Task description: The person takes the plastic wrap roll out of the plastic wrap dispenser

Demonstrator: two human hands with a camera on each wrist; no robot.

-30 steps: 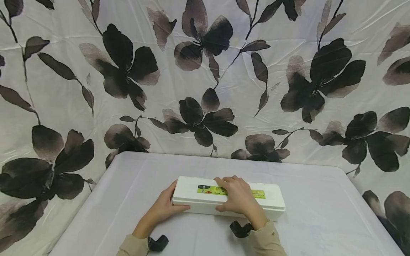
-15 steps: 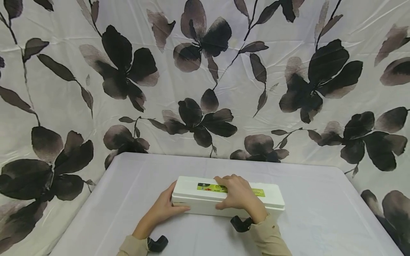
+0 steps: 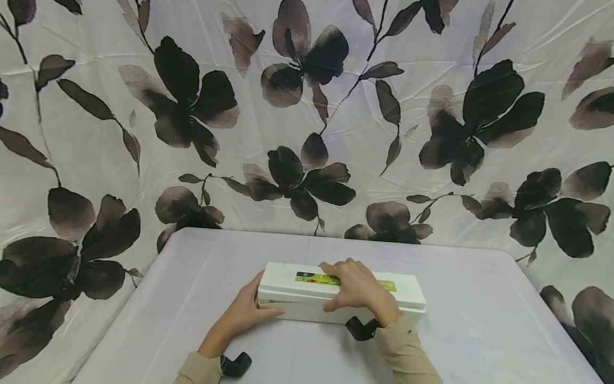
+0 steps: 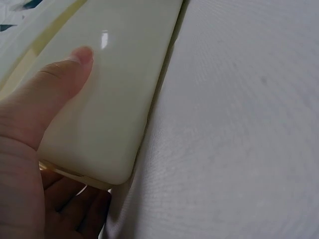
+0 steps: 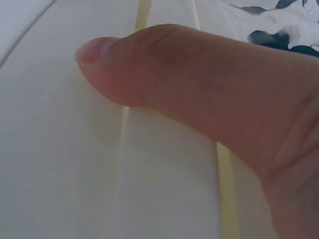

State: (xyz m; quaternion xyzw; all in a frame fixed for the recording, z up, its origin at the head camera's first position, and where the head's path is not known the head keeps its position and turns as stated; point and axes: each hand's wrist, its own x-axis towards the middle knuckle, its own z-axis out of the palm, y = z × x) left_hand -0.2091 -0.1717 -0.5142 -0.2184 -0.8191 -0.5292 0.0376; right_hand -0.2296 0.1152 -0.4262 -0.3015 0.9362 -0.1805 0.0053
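A long white box point(image 3: 309, 313) sits on the table with a white lid point(image 3: 283, 279) on top. The lid bears a yellow-green label point(image 3: 312, 278). Its left end is raised a little, so a narrow gap shows between lid and box there. My left hand point(image 3: 246, 310) grips the box's left end, thumb on the near side; the left wrist view shows the thumb point(image 4: 62, 82) on the smooth wall and fingers round the end. My right hand point(image 3: 357, 290) spans the lid from above, gripping it, with its thumb point(image 5: 169, 69) on the near side. What the box contains is hidden.
A white cloth covers the table point(image 3: 479, 320). Behind it hangs a white curtain point(image 3: 384, 133) printed with dark flowers. A black wrist-worn device point(image 3: 236, 365) sits at the left wrist, and a similar device point(image 3: 361, 328) at the right.
The lid's left end has risen slightly from the box, and a gap has opened there. My right hand has moved up a little with the lid. The left hand stays in place.
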